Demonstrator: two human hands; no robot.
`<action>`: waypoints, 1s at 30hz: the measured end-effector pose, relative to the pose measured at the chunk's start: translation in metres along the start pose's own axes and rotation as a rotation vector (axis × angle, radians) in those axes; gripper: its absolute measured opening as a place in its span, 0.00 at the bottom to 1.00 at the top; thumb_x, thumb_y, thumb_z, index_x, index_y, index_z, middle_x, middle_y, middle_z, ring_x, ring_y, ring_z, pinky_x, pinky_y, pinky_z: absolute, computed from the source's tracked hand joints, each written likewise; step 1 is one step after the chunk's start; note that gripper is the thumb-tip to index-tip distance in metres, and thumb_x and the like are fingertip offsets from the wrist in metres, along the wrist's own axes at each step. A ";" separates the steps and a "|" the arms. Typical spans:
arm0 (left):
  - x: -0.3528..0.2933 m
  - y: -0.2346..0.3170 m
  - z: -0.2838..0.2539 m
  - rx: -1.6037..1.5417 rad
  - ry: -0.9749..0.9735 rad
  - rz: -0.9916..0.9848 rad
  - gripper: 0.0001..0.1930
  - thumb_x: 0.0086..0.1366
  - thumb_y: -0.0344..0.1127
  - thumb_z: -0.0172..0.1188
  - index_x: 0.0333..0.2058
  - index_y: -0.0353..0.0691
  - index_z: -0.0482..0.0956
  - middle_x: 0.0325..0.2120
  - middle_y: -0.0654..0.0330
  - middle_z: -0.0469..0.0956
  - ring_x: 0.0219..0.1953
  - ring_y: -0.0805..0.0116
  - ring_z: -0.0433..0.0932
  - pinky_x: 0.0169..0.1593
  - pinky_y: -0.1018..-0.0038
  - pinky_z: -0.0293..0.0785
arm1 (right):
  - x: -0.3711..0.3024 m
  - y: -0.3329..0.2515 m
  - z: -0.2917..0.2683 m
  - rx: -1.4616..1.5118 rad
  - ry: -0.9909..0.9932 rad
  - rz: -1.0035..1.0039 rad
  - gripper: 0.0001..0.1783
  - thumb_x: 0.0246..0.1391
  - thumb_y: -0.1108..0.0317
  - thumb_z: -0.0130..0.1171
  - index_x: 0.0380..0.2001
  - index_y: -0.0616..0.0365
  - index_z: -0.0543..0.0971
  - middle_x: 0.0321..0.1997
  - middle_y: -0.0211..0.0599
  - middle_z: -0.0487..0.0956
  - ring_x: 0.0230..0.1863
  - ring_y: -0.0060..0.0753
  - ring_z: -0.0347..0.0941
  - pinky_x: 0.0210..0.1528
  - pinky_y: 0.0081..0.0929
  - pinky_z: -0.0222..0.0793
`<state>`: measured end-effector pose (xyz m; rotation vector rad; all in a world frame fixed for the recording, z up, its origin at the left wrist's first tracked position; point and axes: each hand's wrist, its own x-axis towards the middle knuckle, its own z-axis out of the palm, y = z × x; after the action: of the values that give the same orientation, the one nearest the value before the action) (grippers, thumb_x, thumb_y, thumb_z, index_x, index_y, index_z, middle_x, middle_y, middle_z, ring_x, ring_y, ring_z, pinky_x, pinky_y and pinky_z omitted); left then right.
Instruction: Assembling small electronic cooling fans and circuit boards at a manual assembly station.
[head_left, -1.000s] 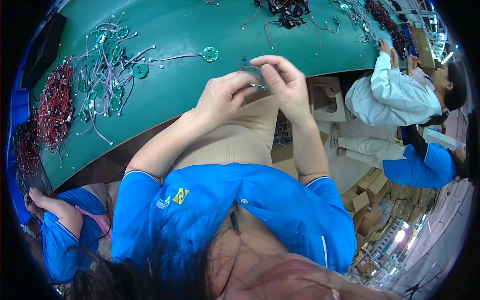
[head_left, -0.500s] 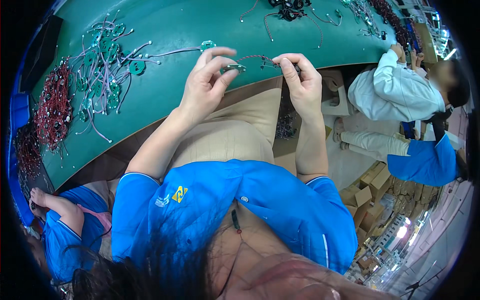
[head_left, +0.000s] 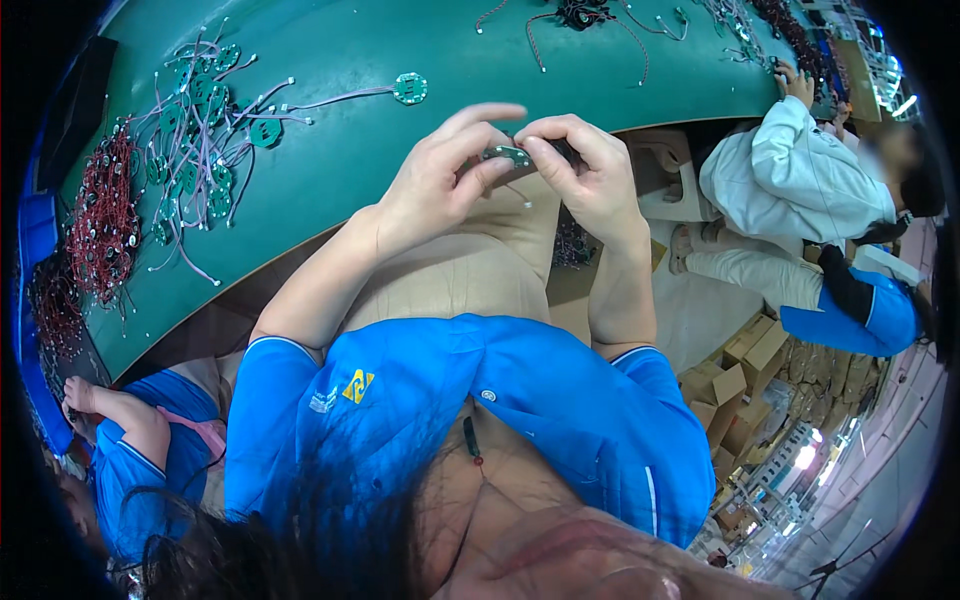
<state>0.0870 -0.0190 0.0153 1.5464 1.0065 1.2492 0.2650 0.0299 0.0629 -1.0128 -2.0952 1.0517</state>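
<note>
In my head view, my left hand (head_left: 430, 175) pinches a green circuit board (head_left: 508, 156) at twelve o'clock; my right hand (head_left: 592, 178) bunches its fingertips at the board's three-o'clock edge, grip unclear. Wired circuit boards (head_left: 212, 98) lie toward ten.

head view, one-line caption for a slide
Left hand holding a small green circuit board, right hand at its edge, by a green table strewn with wired boards.
</note>
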 end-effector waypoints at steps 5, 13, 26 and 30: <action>0.000 0.007 0.012 -0.200 0.048 -0.062 0.07 0.58 0.20 0.53 0.35 0.33 0.75 0.45 0.56 0.72 0.28 0.72 0.73 0.32 0.81 0.71 | 0.004 -0.007 0.010 0.313 0.111 0.106 0.06 0.53 0.72 0.58 0.35 0.60 0.77 0.26 0.28 0.75 0.22 0.14 0.62 0.23 0.11 0.56; -0.001 0.002 0.020 0.107 0.243 0.119 0.04 0.62 0.21 0.50 0.34 0.33 0.73 0.41 0.57 0.74 0.24 0.75 0.71 0.27 0.83 0.68 | 0.002 0.007 0.032 0.521 0.307 0.167 0.05 0.55 0.69 0.58 0.33 0.60 0.76 0.22 0.28 0.74 0.20 0.14 0.63 0.21 0.11 0.57; -0.008 0.005 0.006 -0.394 0.126 -0.331 0.04 0.65 0.25 0.49 0.37 0.34 0.72 0.24 0.60 0.76 0.17 0.79 0.69 0.22 0.86 0.66 | -0.003 -0.006 0.020 0.688 0.263 0.274 0.06 0.56 0.70 0.57 0.33 0.62 0.75 0.16 0.29 0.71 0.16 0.14 0.61 0.17 0.08 0.54; -0.010 0.017 0.001 -0.507 0.131 -0.346 0.04 0.66 0.26 0.49 0.36 0.34 0.72 0.24 0.60 0.76 0.17 0.79 0.70 0.23 0.86 0.67 | -0.002 0.003 0.025 0.589 0.321 0.208 0.06 0.55 0.70 0.57 0.32 0.62 0.75 0.15 0.30 0.71 0.15 0.14 0.61 0.16 0.08 0.53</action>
<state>0.0877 -0.0331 0.0287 0.8714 0.9020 1.2453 0.2482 0.0196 0.0472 -1.0185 -1.3250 1.3910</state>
